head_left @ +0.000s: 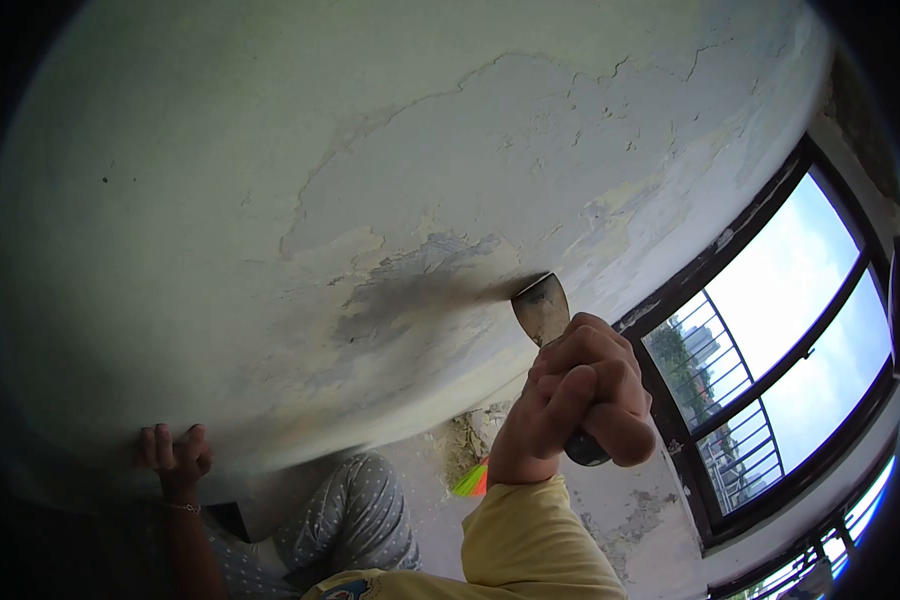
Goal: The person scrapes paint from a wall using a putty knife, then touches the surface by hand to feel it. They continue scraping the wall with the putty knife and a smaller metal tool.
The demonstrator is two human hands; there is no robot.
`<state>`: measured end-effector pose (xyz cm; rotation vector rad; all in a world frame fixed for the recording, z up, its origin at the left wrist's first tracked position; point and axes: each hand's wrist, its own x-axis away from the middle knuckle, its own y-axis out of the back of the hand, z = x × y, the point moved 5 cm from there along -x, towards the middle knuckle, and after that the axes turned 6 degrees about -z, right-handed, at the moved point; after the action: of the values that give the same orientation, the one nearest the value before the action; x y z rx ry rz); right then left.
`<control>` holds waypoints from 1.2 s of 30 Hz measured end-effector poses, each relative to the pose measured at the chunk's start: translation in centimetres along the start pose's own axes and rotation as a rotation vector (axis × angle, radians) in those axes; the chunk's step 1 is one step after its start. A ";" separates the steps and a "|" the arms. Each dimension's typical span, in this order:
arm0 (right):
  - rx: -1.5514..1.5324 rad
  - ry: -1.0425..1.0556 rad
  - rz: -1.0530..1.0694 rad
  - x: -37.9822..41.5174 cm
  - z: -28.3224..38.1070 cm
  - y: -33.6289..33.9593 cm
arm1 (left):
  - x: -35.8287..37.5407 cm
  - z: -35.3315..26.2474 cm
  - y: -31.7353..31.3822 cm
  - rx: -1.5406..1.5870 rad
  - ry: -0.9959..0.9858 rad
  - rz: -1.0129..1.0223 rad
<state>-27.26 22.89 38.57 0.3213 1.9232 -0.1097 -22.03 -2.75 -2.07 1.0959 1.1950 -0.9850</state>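
Observation:
My right hand (595, 390) is closed around the handle of a putty knife (541, 308). The dark butt of the handle shows below my fist. The wide metal blade points up and left, its edge at the pale wall (420, 170), beside a dark, rough patch (410, 285) of scraped coating; whether it touches cannot be told. At the lower left, my left hand (175, 452) rests with its fingertips against the wall, fingers slightly bent and apart, with nothing visible in it. A thin bracelet (183, 507) circles that wrist.
Cracks and flaking edges run across the upper wall. A dark-framed window (770, 290) with railings outside stands at the right. Below are my dotted grey trousers (365, 515), a green and orange object (472, 482) and crumbling plaster (465, 445) on another surface.

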 end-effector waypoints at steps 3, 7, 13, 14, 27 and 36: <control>-0.036 0.005 -0.077 -0.5 0.3 0.3 | -0.5 0.1 0.1 -0.008 -0.007 -0.004; -0.318 0.194 -0.185 -2.1 3.5 2.7 | -1.4 -0.1 0.4 -0.021 -0.022 -0.026; 0.041 -0.126 -0.071 -1.2 -0.2 0.1 | -1.4 -0.1 0.4 -0.010 0.000 -0.017; 0.031 -0.188 -0.036 -1.8 -0.3 0.2 | -1.4 0.0 0.5 -0.007 -0.004 -0.016; -0.102 -0.045 -0.293 -4.2 -0.4 -0.5 | -0.7 0.1 0.1 0.012 0.011 -0.013; 0.233 -0.008 -0.032 0.5 -4.2 -2.8 | -2.0 -0.2 0.4 0.008 0.011 -0.037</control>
<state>-32.01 21.28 39.42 0.4445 1.9107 -0.3582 -21.89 -2.45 0.00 1.0899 1.2251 -1.0138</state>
